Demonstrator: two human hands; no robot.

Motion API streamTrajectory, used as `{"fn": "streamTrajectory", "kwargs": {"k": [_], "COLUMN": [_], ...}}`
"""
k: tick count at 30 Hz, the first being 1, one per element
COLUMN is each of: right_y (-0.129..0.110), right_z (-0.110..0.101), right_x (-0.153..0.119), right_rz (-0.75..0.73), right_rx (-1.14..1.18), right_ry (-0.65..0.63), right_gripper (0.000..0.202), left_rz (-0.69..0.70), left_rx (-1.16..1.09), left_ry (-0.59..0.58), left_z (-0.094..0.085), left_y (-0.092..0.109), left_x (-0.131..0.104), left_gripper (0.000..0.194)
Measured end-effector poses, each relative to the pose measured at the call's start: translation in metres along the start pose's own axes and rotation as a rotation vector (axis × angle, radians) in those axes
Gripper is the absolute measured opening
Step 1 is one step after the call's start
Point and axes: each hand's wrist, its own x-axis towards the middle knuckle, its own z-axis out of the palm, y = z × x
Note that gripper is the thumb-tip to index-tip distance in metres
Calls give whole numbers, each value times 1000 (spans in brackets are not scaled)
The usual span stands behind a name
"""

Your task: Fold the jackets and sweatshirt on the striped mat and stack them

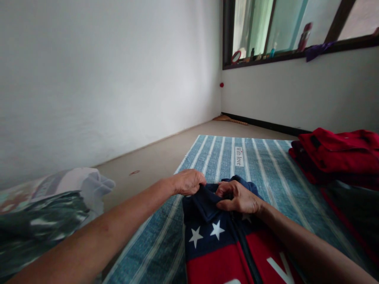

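A navy and red zip jacket (213,252) with white stars lies front up on a blue striped cloth (166,236). Its collar is held by both hands. My left hand (189,182) pinches the collar's left edge, fingers closed on the navy fabric. Close to the middle, near the top of the zip, my right hand (238,196) grips the collar between thumb and fingers. The lower part of the jacket runs out of the bottom of the view.
Folded red clothes (340,154) are stacked at the right, with dark fabric (352,209) below them. Plastic-wrapped packages (44,213) lie at the left. A brown brush-like object (229,119) rests by the far corner, under a window sill (284,57) holding small items.
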Motion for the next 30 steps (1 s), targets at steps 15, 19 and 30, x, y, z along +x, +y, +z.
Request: {"fn": "streamTrajectory", "kwargs": {"k": [15, 19, 30], "right_y": [-1, -5, 2], "right_z": [5, 5, -11], "right_x": [8, 6, -26], "right_rz": [106, 49, -47], "right_rx": [-96, -137, -535], "right_ry": [77, 146, 593], "right_gripper": [25, 27, 17], "left_rz": [-154, -190, -169], "left_rx": [264, 204, 34], "left_ry": [155, 312, 549], "left_z": [25, 28, 77], "left_y": [5, 16, 50], "left_x": [3, -6, -15], "left_gripper": [26, 32, 25]}}
